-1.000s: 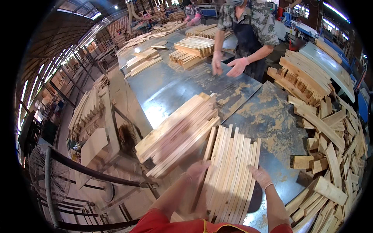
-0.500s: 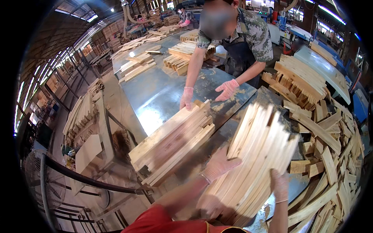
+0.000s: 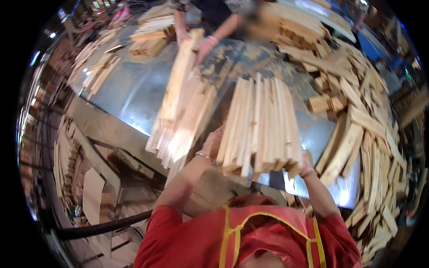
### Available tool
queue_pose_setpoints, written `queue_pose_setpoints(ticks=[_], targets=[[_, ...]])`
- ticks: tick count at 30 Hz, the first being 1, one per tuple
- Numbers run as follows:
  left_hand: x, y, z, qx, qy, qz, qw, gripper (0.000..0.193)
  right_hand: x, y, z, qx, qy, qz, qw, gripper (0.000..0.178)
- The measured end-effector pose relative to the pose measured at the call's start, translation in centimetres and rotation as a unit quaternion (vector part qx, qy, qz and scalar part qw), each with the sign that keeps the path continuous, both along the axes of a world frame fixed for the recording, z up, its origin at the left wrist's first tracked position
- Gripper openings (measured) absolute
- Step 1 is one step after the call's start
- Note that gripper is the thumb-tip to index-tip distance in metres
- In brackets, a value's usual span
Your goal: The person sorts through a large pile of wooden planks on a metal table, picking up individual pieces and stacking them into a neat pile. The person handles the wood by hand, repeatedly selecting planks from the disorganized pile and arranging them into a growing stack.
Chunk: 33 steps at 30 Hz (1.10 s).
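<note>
Pale wood strips (image 3: 260, 125) lie side by side in one bundle between the person's two hands. Left hand (image 3: 213, 142) bears on the bundle's left side, right hand (image 3: 307, 164) on its right near the close ends; together they hold it, fingertips partly hidden. Support beneath: cannot tell. Just left, a second wood stack (image 3: 178, 105), with co-worker's hands (image 3: 205, 46) at its far end. Metal table (image 3: 118, 96) beyond; offcut pile (image 3: 371, 147) right.

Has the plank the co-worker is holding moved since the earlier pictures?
Yes: judged against the metal table, the plank has shifted toward the far side.
</note>
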<state>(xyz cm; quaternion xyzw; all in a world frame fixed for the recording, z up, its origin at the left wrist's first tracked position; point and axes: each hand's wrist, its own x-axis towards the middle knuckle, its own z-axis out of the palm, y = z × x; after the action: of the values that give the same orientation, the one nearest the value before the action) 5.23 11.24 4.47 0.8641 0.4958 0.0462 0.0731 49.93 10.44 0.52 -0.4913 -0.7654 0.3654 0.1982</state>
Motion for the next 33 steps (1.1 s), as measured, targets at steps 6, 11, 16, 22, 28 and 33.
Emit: queue_pose_setpoints(ticks=[6,11,16,22,28,33], targets=[[-3.2,-7.4,-6.1,-0.065,0.158,0.094,0.981,0.054,-7.0,-5.0,-0.5,0.050,-0.344,-0.012,0.938,0.063],[-0.3,-8.9,2.1,-0.086,-0.016,0.164,0.982,0.058,-1.6,-1.6,-0.2,-0.163,0.114,-0.226,0.954,0.057],[1.0,-11.1,4.2,-0.015,-0.061,0.200,0.978,0.072,-9.4,1.4,2.7,-0.409,0.321,-0.262,0.813,0.097],[6.4,-6.9,4.4,-0.002,-0.032,0.246,0.969,0.079,-14.5,0.6,5.5,-0.298,0.096,0.021,0.949,0.095],[6.3,-5.5,1.7,-0.004,0.008,0.288,0.958,0.086,-14.0,19.9,7.1,0.015,-0.020,-0.062,0.998,0.063],[6.3,-3.6,2.3,-0.026,0.004,0.321,0.947,0.069,-20.1,28.7,9.3,0.013,-0.224,-0.005,0.974,0.065]])
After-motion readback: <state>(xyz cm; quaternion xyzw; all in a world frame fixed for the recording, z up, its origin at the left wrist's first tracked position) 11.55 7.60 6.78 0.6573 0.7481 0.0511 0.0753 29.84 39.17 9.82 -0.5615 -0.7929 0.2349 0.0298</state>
